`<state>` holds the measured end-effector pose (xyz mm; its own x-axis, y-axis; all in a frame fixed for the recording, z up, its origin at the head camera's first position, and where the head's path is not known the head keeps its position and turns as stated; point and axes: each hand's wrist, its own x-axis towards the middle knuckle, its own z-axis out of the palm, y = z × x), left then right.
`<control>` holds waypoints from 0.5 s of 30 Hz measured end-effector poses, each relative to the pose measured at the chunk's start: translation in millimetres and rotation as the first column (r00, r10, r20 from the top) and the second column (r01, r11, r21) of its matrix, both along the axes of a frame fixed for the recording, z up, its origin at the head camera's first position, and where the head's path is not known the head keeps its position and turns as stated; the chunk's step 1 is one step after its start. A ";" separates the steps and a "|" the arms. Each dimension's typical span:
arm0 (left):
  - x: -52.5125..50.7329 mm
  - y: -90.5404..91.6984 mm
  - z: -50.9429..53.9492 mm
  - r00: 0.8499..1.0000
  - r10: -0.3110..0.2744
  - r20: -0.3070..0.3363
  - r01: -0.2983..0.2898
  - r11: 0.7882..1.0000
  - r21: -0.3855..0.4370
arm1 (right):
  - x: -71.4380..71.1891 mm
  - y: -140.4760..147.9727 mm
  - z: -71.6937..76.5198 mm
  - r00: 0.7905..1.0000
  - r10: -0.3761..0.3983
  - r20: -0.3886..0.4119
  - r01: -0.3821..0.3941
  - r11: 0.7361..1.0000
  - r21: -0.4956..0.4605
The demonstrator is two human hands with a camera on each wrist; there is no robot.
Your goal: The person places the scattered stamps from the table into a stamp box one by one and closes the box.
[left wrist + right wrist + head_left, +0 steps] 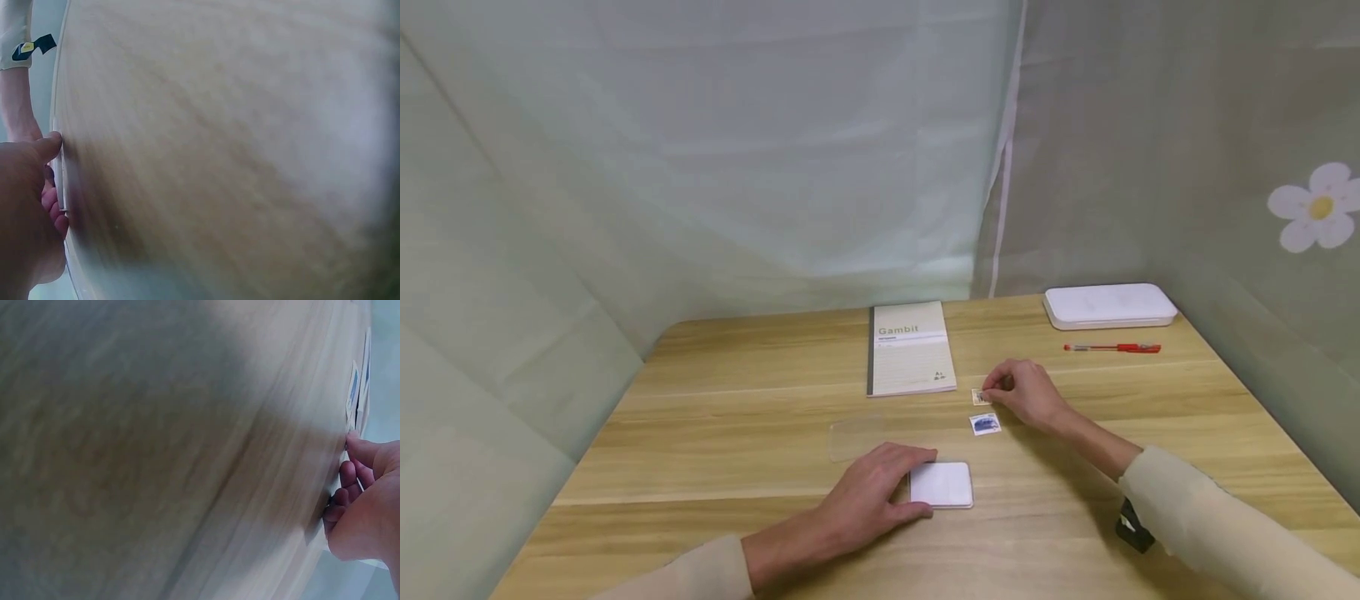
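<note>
My left hand (872, 497) rests on the wooden table and holds a small flat white case (943, 485) by its left side, thumb at the near edge and fingers at the far edge. In the left wrist view the case shows only as a thin strip beside the thumb (50, 147). Farther right, my right hand (1028, 392) pinches a small postage stamp (979, 397) at its right edge, partly covered by the fingertips. Just below it lies a second stamp (985, 424) with a blue picture. The right wrist view shows the right thumb and fingers (369, 450) low against the tabletop.
A notebook marked Gambit (912, 354) lies behind the stamps. A faint clear plastic sheet or lid (853, 437) is left of the case. At the back right are a long white box (1108, 306) and a red pen (1112, 347). Fabric curtains (790, 167) surround the table (737, 467).
</note>
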<state>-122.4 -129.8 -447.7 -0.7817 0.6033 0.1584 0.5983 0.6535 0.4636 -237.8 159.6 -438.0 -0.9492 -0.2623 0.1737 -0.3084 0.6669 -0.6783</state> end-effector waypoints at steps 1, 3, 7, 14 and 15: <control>-0.1 0.1 0.1 1.000 0.001 0.001 -0.001 1.000 -0.004 | -0.5 0.0 -0.4 1.000 0.000 0.000 0.000 1.000 0.001; -0.3 0.1 0.2 1.000 0.002 0.001 -0.002 1.000 -0.010 | -1.1 -0.1 -0.7 1.000 0.001 0.001 -0.001 1.000 0.003; -0.7 0.2 0.0 1.000 0.006 0.009 -0.006 1.000 -0.018 | -1.4 0.2 -0.4 1.000 0.000 0.001 0.000 1.000 0.001; -1.5 0.1 -0.1 1.000 0.001 0.004 -0.001 1.000 -0.027 | -0.1 1.9 0.1 1.000 0.003 0.014 -0.003 1.000 -0.028; -1.7 0.0 0.0 1.000 0.001 0.002 -0.001 1.000 -0.029 | -0.3 2.3 0.2 1.000 0.001 0.022 -0.001 0.999 -0.037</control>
<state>-124.1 -129.8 -447.8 -0.7822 0.6071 0.1397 0.5972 0.6670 0.4455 -238.1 161.9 -437.8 -0.9527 -0.2569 0.1624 -0.2937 0.6407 -0.7094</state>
